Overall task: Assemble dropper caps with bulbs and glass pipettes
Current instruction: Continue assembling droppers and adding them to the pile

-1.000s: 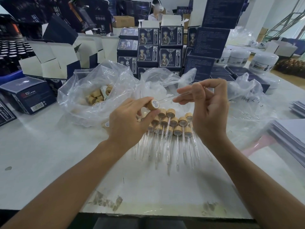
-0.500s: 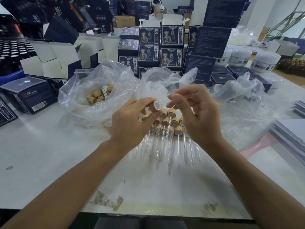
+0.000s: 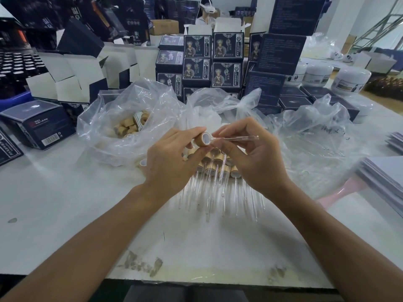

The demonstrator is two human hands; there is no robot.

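My left hand [image 3: 172,162] pinches a tan wood-look dropper cap [image 3: 202,139] with its white open end facing right. My right hand [image 3: 250,158] pinches a clear glass pipette [image 3: 237,138], which lies level with its left tip at the cap's opening. Whether the tip is inside the cap is unclear. Below the hands, several finished droppers [image 3: 218,171] lie in rows on the white table [image 3: 65,192], caps away from me and glass tubes towards me.
A clear bag of loose tan caps [image 3: 130,125] sits behind my left hand. More clear bags [image 3: 316,136] lie behind and right. Dark printed boxes [image 3: 209,62] are stacked at the back, white jars [image 3: 351,81] far right, paper sheets [image 3: 383,177] at the right edge.
My right hand turned the pipette round and lowered it, so that it now runs out to the right with its tip at the cap. My left hand kept the cap nearly still.
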